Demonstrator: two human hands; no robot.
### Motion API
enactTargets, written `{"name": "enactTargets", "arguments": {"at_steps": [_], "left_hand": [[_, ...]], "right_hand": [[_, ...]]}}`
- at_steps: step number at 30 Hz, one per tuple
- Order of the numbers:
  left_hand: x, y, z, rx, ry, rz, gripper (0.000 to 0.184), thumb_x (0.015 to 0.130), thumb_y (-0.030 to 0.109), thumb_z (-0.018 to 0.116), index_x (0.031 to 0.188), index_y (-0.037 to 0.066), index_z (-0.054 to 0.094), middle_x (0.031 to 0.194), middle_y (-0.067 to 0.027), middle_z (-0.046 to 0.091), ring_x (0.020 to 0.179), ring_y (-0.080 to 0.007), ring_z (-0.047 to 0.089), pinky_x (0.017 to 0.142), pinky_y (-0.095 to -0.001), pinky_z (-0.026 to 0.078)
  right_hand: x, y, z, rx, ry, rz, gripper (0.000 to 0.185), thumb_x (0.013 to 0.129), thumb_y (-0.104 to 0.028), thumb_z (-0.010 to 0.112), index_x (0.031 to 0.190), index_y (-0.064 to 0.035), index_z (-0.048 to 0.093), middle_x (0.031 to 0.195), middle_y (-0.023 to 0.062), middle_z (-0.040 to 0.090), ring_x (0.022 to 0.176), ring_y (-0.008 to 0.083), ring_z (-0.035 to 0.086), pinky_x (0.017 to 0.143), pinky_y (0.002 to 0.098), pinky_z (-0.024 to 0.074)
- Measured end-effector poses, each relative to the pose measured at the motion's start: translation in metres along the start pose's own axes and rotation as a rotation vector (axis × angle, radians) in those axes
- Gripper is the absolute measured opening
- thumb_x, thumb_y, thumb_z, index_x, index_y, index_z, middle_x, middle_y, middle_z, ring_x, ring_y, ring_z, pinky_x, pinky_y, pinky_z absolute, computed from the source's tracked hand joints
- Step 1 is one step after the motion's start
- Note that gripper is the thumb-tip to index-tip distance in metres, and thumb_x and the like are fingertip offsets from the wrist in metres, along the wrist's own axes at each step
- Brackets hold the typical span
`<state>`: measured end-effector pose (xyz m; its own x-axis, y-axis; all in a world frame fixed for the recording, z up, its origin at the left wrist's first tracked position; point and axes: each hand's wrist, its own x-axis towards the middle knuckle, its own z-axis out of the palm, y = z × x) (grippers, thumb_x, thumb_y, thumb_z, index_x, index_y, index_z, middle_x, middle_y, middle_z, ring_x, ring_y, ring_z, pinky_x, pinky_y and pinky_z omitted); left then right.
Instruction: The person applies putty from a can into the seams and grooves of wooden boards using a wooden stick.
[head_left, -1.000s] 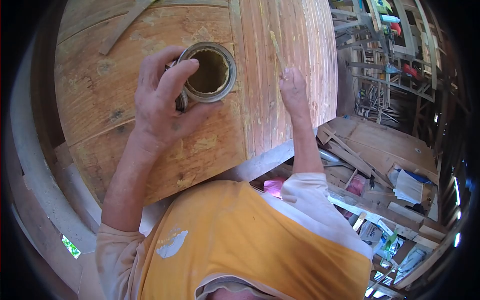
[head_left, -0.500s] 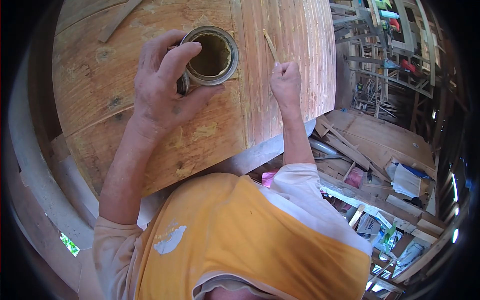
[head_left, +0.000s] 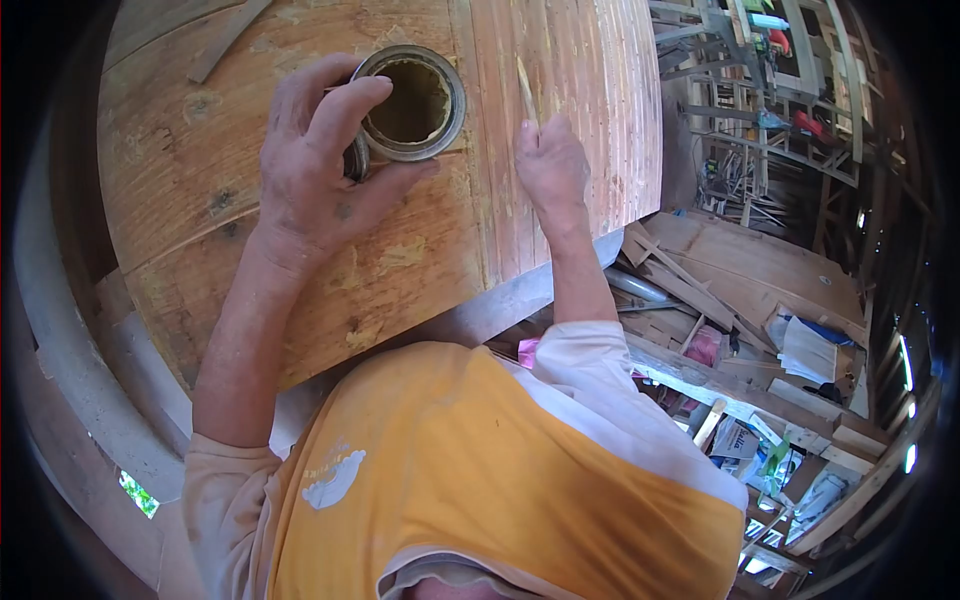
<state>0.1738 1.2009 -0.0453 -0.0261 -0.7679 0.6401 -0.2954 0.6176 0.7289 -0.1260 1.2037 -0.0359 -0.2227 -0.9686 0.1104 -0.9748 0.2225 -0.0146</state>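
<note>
With our left fingers (head_left: 345, 108) curved partly open around the can (head_left: 458, 115) and our right fingers (head_left: 552, 138) closed on the thin stick (head_left: 527, 94), we favour steady, relaxed grips.

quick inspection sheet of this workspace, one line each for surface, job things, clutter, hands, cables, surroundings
surface: wooden panel, with yellowish patches and dark knots; ribbed part on the right
job things: open can, yellowish residue inside the rim; thin stick over the ribbed part, contact unclear
clutter: wood strip on the panel at upper left; offcuts and papers beyond the panel at right
hands: left hand grips the can, with a round metal piece partly hidden beside it; right hand holds the stick
cables: nothing seen
surroundings: wooden frames and mixed items at far right, details too small to tell
</note>
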Motion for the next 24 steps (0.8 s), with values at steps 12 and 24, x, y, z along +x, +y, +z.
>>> {"name": "enactTargets", "arguments": {"at_steps": [12, 24], "left_hand": [[-0.002, -0.003, -0.001, 0.044, -0.03, 0.011, 0.074, 0.063, 0.018, 0.096, 0.128, 0.008, 0.062, 0.128, -0.0182, 0.06, 0.116, -0.0335, 0.061, 0.096, -0.0415, 0.053], [-0.004, -0.005, -0.001, 0.029, -0.033, -0.002, 0.075, 0.062, 0.018, 0.096, 0.128, 0.009, 0.062, 0.128, -0.0187, 0.06, 0.115, -0.0335, 0.062, 0.096, -0.0417, 0.053]], "right_hand": [[0.009, 0.007, 0.002, 0.231, 0.122, 0.018, 0.019, 0.098, -0.018, 0.06, 0.098, -0.0005, 0.051, 0.081, 0.0256, 0.065, 0.081, 0.045, 0.067, 0.074, 0.0539, 0.0504], [0.002, 0.001, 0.003, 0.306, 0.031, -0.001, 0.026, 0.092, -0.02, 0.067, 0.082, -0.0005, 0.054, 0.073, 0.0226, 0.062, 0.07, 0.0391, 0.064, 0.069, 0.0494, 0.051]]}}
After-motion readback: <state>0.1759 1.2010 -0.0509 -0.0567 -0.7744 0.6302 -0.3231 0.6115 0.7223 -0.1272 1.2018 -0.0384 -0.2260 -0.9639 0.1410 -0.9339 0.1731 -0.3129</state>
